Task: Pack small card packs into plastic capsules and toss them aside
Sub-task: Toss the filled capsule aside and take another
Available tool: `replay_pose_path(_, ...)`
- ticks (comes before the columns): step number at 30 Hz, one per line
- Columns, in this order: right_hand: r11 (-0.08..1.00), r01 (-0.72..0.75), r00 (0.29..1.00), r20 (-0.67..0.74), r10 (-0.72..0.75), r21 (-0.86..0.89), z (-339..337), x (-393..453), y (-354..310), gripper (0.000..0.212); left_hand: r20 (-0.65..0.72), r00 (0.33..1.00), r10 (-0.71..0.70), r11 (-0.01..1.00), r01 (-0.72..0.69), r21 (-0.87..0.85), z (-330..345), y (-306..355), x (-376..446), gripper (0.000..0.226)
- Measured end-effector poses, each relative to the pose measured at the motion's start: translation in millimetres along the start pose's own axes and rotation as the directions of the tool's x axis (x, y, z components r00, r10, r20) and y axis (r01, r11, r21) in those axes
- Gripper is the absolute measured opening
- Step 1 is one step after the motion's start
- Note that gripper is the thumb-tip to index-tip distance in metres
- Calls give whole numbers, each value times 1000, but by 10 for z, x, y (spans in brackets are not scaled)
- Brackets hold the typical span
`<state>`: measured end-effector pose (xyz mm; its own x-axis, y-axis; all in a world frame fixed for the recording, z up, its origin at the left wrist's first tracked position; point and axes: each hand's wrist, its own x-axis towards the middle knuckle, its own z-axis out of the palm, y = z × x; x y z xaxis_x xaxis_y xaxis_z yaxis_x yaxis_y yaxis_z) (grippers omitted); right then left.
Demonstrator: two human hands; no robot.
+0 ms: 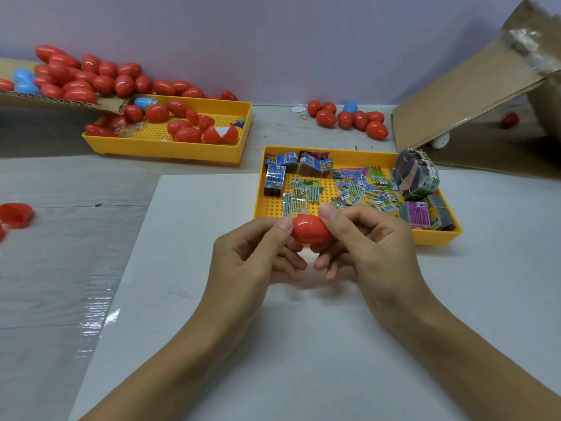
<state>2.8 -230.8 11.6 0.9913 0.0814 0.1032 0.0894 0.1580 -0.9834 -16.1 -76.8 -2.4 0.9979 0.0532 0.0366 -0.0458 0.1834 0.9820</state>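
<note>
Hands, left and right, pinch a closed red capsule before the card-pack tray

Two bare forearms come in from the bottom edge, toward the yellow perforated plastic tray of card packs. No sleeves, rings, watch or bracelets show. The left hand and right hand have short, unpainted nails, trimmed close, plain.
</note>
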Motion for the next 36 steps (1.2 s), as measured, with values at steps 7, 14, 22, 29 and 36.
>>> replay_pose_path(7, 995, 104, 994, 31, -103, -14, 26, -35, -34, 13, 46, 998, 37, 998, -34, -61, -33, 1, -18, 28)
replay_pose_path(14, 996, 91, 994, 63, -93, 24, 21, -27, -11, 20, -4, 992, 125, 990, -125, -63, -35, -15, -22, 31)
replay_pose_path(22, 994, 103, 989, 108, -105, 21, 2, -21, 10, 24, 6, 985, 170, 984, -170, -55, -45, -37, -19, 35)
replay_pose_path(29, 995, 96, 992, 88, -95, -9, 6, -38, -6, 23, 5, 988, 157, 987, -156, -34, -43, -22, -31, 25)
replay_pose_path(36, 995, 94, 992, 89, -90, -37, 20, -48, -8, 17, 10, 993, 117, 993, -117, -26, -17, 15, -40, 22)
